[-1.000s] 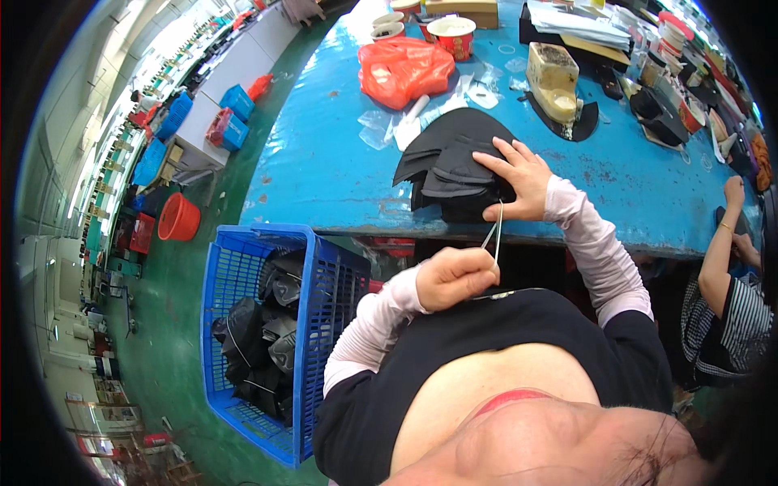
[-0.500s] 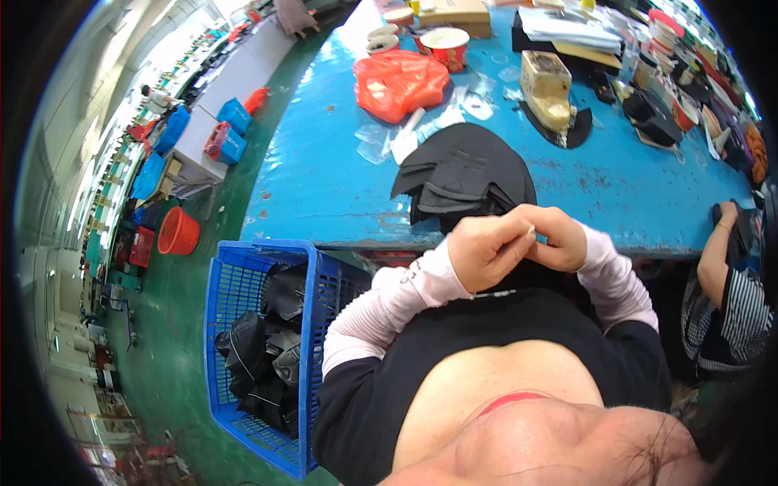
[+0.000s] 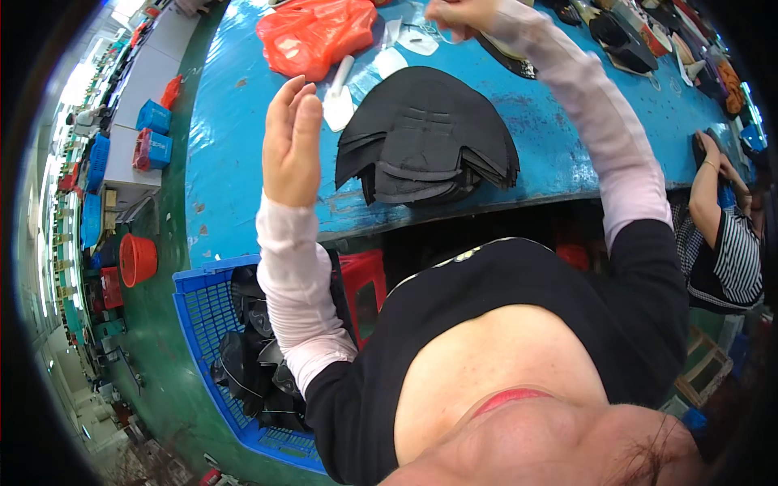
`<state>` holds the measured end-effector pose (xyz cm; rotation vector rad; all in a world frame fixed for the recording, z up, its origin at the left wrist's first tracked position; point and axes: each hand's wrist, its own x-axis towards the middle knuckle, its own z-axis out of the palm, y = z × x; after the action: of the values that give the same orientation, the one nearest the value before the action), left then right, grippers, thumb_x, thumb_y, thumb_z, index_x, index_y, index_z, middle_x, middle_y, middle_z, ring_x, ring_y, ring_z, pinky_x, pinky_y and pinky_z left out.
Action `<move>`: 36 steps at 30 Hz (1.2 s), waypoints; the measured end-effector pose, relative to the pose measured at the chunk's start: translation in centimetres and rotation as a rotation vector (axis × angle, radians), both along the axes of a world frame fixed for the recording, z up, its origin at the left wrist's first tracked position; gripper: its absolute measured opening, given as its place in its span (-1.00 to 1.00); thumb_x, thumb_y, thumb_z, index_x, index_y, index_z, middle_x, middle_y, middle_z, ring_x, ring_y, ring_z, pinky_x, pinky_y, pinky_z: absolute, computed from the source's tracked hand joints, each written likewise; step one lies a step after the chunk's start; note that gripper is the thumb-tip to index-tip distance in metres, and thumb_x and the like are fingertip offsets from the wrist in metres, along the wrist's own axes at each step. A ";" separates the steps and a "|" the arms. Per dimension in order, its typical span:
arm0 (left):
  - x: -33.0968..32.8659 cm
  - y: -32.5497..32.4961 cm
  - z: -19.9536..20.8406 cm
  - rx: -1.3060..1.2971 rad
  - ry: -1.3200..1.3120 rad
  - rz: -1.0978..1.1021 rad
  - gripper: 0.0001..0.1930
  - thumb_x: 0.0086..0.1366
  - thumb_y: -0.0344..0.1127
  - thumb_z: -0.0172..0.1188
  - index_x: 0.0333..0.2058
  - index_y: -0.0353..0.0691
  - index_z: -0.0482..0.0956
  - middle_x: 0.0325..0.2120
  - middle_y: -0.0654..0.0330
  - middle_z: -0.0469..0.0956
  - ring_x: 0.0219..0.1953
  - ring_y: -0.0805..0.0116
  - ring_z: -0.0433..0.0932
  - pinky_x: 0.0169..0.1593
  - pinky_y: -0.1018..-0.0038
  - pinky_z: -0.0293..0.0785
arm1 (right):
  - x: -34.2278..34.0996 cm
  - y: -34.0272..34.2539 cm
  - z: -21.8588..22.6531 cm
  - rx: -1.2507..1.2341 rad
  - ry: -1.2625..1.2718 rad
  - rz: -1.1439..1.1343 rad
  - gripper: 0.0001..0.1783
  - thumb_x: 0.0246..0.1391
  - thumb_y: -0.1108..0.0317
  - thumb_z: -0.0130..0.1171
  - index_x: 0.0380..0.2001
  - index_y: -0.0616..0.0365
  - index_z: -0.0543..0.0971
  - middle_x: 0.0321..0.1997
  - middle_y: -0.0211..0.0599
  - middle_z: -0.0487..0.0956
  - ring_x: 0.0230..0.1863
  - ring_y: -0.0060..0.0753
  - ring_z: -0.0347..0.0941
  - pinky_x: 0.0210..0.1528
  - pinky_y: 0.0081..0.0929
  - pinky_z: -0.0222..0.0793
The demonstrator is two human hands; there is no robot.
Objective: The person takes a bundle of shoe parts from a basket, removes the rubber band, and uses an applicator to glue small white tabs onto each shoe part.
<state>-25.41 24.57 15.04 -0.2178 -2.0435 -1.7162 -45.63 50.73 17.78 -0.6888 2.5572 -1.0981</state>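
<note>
A stack of flat black cut pieces [image 3: 429, 121], rounded at the far side and notched at the near side, lies near the front edge of the blue table [image 3: 243, 154]. My left hand [image 3: 294, 150] is raised to the left of the stack, fingers stretched upward, holding nothing. At the top edge of the view my right hand [image 3: 466, 16] reaches far over the table with curled fingers. Part of it is cut off, and whatever it may hold cannot be made out. White scraps [image 3: 417, 40] lie just below and left of it, by a white-handled tool [image 3: 339, 97].
A red plastic bag [image 3: 312, 36] rests at the far left of the table. Left of me stands a blue crate [image 3: 203, 312] of black pieces [image 3: 243, 368], beside a red stool [image 3: 365, 283]. Another person's arm [image 3: 709, 186] is at the right.
My hands were together in front of the stack. They have parted: the left moved left and up, the right far forward. The whole stack now shows, and the view has shifted.
</note>
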 end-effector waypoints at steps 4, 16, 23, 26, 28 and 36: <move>-6.1 -0.4 -2.8 -0.225 -0.487 -0.061 -0.36 0.43 0.15 0.00 0.29 -0.18 0.29 0.17 0.09 0.42 0.13 0.24 0.41 0.18 0.36 0.25 | -12.6 2.8 -7.5 0.439 0.659 -0.257 -0.64 0.17 0.21 0.15 -0.02 0.12 0.58 -0.23 -0.16 0.68 -0.23 -0.23 0.63 -0.10 -0.25 0.53; -4.5 1.8 -6.1 0.452 -0.976 -0.342 -0.49 0.36 0.00 0.10 0.05 -0.34 0.51 -0.14 0.12 0.63 -0.14 0.35 0.61 -0.03 0.50 0.50 | 9.5 3.7 -11.8 -0.472 -0.781 -0.346 -0.32 0.21 -0.28 0.05 0.02 0.14 0.56 -0.12 -0.37 0.62 -0.18 -0.53 0.52 -0.07 -0.47 0.49; -3.2 3.0 -9.4 0.618 -0.790 -0.171 -0.50 0.33 -0.05 0.11 -0.01 -0.43 0.53 -0.17 0.12 0.61 -0.17 0.39 0.57 -0.03 0.50 0.44 | 8.4 2.2 -11.8 -0.552 -0.919 -0.255 -0.37 0.17 -0.09 0.21 0.03 0.28 0.55 -0.14 -0.17 0.66 -0.28 -0.45 0.63 -0.20 -0.60 0.57; -2.2 0.5 -11.4 0.449 -0.818 -0.111 -0.42 0.26 -0.04 0.21 0.04 -0.47 0.47 -0.13 0.10 0.60 -0.17 0.34 0.59 -0.02 0.48 0.48 | 7.6 3.2 -11.6 -0.508 -1.039 -0.188 -0.33 0.11 -0.11 0.27 0.05 0.28 0.54 -0.10 -0.15 0.66 -0.23 -0.43 0.65 -0.13 -0.54 0.59; -1.9 0.5 -9.6 0.511 -0.851 -0.214 -0.42 0.25 -0.05 0.22 0.05 -0.46 0.46 -0.12 0.08 0.59 -0.16 0.33 0.60 -0.02 0.47 0.50 | 8.1 3.4 -10.6 -0.515 -0.982 -0.183 -0.26 0.03 -0.16 0.33 0.00 0.33 0.56 -0.16 -0.13 0.67 -0.29 -0.40 0.66 -0.21 -0.60 0.59; -1.1 0.9 -7.5 0.475 -0.894 -0.430 -0.38 0.25 -0.16 0.20 0.19 -0.42 0.34 0.01 0.02 0.52 0.00 0.26 0.55 0.08 0.39 0.48 | 8.8 2.6 -9.1 -0.307 -0.986 -0.166 -0.16 -0.15 -0.16 0.47 -0.05 0.43 0.56 -0.18 -0.03 0.67 -0.32 -0.28 0.67 -0.22 -0.52 0.60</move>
<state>-26.50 25.46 7.50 0.3621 -2.1249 -2.8879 -36.81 53.28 8.72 0.0547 1.6284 -1.4239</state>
